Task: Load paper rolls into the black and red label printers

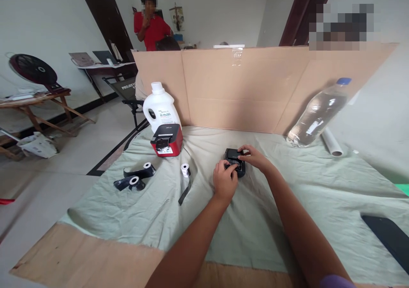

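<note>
A small black boxy device, which looks like a portable printer point(234, 153), lies on the green cloth in front of me. My left hand point(225, 178) holds its near left side, with the fingers bent over its top. At the far right corner, my right hand point(251, 156) grips the raised black edge with curled fingers. My hands partly cover the device, so its inside is hard to make out. To the left stands a paper roll point(185, 170) with a dark strip trailing from it. Farther left lie two more rolls point(135, 183) with dark strips.
A red and black label printer point(172, 145) stands before a white jug point(161, 105) at the back left. Cardboard point(230, 92) walls off the far side. A large bottle point(319, 115) leans at the back right, and a dark phone-like slab point(388, 239) lies near right.
</note>
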{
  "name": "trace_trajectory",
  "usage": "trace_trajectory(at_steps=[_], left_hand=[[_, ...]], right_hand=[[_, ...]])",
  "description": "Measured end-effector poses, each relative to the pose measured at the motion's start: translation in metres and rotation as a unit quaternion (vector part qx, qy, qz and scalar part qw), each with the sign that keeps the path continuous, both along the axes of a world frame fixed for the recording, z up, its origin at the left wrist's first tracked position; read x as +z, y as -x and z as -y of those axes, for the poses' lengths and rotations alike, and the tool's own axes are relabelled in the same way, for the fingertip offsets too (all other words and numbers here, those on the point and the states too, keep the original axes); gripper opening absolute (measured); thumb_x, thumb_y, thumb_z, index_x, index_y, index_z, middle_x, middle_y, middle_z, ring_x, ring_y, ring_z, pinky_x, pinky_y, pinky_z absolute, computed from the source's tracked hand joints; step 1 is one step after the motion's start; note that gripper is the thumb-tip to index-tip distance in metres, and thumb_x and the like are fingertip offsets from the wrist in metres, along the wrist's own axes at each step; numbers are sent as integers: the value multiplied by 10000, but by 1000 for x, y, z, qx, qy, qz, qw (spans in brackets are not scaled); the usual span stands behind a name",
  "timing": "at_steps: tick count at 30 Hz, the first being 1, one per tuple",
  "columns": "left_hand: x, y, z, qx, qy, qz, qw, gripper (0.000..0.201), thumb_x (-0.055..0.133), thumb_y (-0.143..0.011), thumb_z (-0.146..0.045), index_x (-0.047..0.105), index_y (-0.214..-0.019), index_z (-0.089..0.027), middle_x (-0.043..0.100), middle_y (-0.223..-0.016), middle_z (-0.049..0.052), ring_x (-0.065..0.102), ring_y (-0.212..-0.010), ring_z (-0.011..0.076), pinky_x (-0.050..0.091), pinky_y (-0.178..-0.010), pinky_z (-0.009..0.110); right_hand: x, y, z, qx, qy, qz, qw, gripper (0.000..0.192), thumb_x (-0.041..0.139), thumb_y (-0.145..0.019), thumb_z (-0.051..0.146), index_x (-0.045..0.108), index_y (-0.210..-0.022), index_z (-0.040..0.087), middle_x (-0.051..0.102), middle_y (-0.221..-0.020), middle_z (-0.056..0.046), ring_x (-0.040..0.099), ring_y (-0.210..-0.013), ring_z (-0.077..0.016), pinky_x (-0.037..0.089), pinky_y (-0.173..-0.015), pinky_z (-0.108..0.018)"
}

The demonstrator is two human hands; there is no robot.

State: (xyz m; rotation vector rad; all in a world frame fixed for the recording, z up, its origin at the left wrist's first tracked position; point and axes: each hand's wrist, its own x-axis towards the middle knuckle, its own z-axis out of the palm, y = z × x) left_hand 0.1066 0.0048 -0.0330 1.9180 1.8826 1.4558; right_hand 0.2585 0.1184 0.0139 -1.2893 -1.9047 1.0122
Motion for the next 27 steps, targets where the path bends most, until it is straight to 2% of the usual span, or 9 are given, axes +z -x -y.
trace_trajectory(at_steps=[4,7,12,16,19,21,25,27], left_hand=[[1,-1,0,4,2,11,1000,326,600,-859,-108,786,-1069,-275,612,-1097,84,576,-1037,229,506,-932,378],[3,-1,1,1,9,15,1000,320,600,-860,-111,787,-1059,-277,614,-1103,88,581,-1050,233,509,-943,384],[6,-1,2,0,21,29,999,316,583,-864,-118,780,-1054,-275,612,-1123,91,585,-1070,240,517,-939,375],[7,-2,1,16,51,36,998,415,642,-846,-195,685,-1255,-257,583,-1263,120,570,-1145,284,491,-1011,423],[9,-3,-1,10,99,32,995,563,734,-807,-341,603,-1346,-245,526,-1412,152,536,-1251,349,443,-1072,508],[9,-2,-2,-8,120,26,992,683,802,-742,-383,562,-1364,-236,498,-1459,170,530,-1283,366,428,-1084,525],[7,2,-1,-43,97,25,994,722,873,-630,-261,555,-1277,-229,532,-1402,157,547,-1280,324,441,-1083,462],[7,2,1,-56,77,34,995,665,870,-616,-229,565,-1207,-223,554,-1345,136,573,-1241,299,464,-1059,437]], right_hand=[[-7,7,-1,-52,88,-49,994,535,727,-714,325,639,-1232,228,640,-1250,-116,635,-922,-208,517,-708,-301],[-13,9,-3,-60,95,-50,992,554,733,-689,299,653,-1230,214,670,-1203,-117,633,-875,-203,502,-657,-284],[-18,10,-3,-66,75,-56,993,548,727,-674,291,668,-1215,220,693,-1152,-101,627,-827,-198,515,-665,-303],[-16,8,1,-87,107,-53,989,639,745,-691,332,616,-1304,205,644,-1285,-153,660,-970,-254,543,-691,-324],[-18,13,5,-117,132,-86,981,694,755,-686,319,572,-1341,177,627,-1312,-182,677,-1016,-269,566,-741,-346],[-23,21,10,-148,113,-114,976,658,746,-696,316,580,-1312,159,655,-1265,-175,680,-1044,-272,569,-832,-383],[-36,37,27,-215,25,-108,970,555,675,-778,410,605,-1276,175,648,-1312,-147,613,-1219,-274,468,-1063,-456],[-39,37,37,-204,-19,-108,973,532,601,-837,457,604,-1296,187,636,-1346,-135,587,-1267,-264,437,-1101,-451]])
